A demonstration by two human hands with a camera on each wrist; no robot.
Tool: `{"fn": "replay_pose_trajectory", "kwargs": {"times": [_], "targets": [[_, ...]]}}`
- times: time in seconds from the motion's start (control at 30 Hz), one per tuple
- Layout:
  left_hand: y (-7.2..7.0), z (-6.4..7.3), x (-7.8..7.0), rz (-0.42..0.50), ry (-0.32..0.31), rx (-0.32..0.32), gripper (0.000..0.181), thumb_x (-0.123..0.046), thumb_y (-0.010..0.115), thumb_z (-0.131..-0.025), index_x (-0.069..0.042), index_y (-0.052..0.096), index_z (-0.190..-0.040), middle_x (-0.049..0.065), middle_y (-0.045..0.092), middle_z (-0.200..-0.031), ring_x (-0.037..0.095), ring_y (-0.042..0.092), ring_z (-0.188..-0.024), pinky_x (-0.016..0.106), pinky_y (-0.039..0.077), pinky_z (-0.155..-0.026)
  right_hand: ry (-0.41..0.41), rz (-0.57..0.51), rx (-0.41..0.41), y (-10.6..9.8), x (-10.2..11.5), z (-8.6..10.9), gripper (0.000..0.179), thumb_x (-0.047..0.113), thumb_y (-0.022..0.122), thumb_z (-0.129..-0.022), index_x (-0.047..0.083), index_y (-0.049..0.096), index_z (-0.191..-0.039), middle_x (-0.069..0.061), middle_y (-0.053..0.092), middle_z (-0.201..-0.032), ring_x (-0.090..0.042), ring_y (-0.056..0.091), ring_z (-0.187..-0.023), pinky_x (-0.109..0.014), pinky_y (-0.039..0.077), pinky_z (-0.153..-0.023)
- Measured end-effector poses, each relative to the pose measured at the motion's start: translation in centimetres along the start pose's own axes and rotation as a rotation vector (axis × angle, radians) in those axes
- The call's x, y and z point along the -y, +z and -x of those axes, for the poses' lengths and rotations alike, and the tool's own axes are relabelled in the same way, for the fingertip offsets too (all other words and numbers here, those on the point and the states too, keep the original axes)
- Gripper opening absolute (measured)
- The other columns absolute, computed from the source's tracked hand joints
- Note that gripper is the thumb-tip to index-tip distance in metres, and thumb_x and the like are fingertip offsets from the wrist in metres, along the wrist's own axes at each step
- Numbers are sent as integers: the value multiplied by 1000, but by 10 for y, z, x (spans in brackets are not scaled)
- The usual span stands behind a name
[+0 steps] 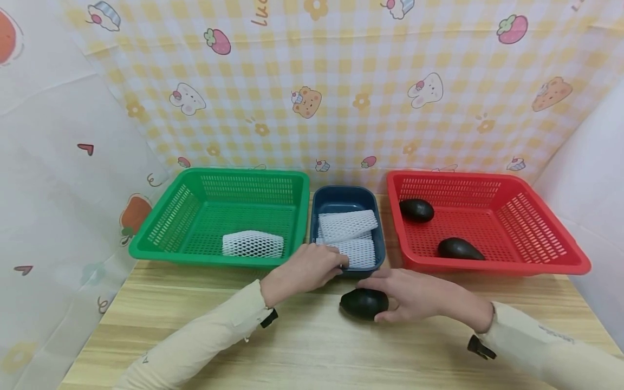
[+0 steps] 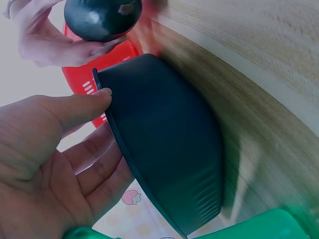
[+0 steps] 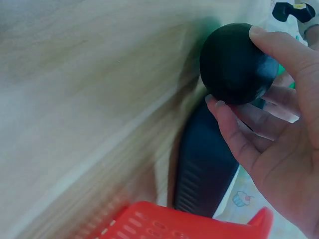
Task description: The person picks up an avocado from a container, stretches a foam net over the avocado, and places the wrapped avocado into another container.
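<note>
Right hand (image 1: 414,295) clamped on an avocado (image 1: 363,304), thumb on one side, fingers on the other. Avocado is over the near part of the table (image 1: 302,346), just nearer than the blue bin (image 1: 345,196); can't tell if it touches the wood. Left hand (image 1: 309,266) at the bin's near left rim, thumb against the rim, fingers reaching over into the bin. Its fingertips are hidden, so can't tell if they're apart or pinching a net.

Bin sits in the middle, white nets (image 1: 347,225) piled inside, overlapping, one lying at a slant. Green basket (image 1: 303,216) on the left, a bulging white net (image 1: 252,245) on its floor, near right part; contents unclear. Red basket (image 1: 487,268) on the right, two avocados inside: one (image 1: 418,210) at the left wall, one (image 1: 458,248) by the near wall. Yellow-white checked cloth (image 1: 361,70) behind. Pale sleeves (image 1: 205,341) on both arms.
</note>
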State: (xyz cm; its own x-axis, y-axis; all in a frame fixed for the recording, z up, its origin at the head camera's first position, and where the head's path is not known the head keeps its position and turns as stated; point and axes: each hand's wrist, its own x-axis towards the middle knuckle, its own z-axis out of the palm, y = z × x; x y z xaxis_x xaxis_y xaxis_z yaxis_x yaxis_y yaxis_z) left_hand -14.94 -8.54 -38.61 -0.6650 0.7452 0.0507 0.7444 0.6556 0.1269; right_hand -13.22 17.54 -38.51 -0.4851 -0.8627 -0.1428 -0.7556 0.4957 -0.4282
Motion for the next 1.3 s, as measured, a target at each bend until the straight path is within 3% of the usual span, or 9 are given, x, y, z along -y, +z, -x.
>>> {"fn": "replay_pose_trajectory", "kwargs": {"times": [0.33,0.57,0.7,0.9,1.3], "targets": [[-3,-3,-1,18,-3,38,7,-21,71,-98,-20,75,-104,-5,70,-95,11,65,-80,28,52,-63,18,-14,17,4,-1,-2,60,39,78,-90,12,60,-140,-2,63,-128,-16,60,-109,-39,53,-89],[-16,-8,3,157,-6,99,14,-14,71,-96,-14,75,-109,-5,69,-94,9,59,-77,26,50,-65,8,-66,20,2,-1,-3,56,34,81,-88,13,61,-136,3,63,-124,-11,58,-106,-35,53,-88],[-22,-15,3,162,-43,76,17,-11,68,-96,-11,74,-113,-3,69,-93,10,58,-72,25,48,-58,2,-73,11,2,0,-4,56,32,83,-86,12,63,-134,3,63,-122,-10,58,-104,-34,53,-87],[-26,-25,2,150,-128,22,20,-15,70,-97,-11,72,-116,1,71,-98,13,61,-76,26,50,-59,4,-79,7,3,-1,-5,56,31,85,-84,10,63,-132,3,64,-119,-9,59,-101,-33,53,-86],[-28,-32,5,109,-181,4,23,-20,73,-96,-11,70,-118,5,71,-101,14,58,-69,27,49,-54,18,-96,9,3,-3,-5,57,32,86,-83,11,64,-132,5,64,-118,-8,58,-99,-33,53,-85]]}}
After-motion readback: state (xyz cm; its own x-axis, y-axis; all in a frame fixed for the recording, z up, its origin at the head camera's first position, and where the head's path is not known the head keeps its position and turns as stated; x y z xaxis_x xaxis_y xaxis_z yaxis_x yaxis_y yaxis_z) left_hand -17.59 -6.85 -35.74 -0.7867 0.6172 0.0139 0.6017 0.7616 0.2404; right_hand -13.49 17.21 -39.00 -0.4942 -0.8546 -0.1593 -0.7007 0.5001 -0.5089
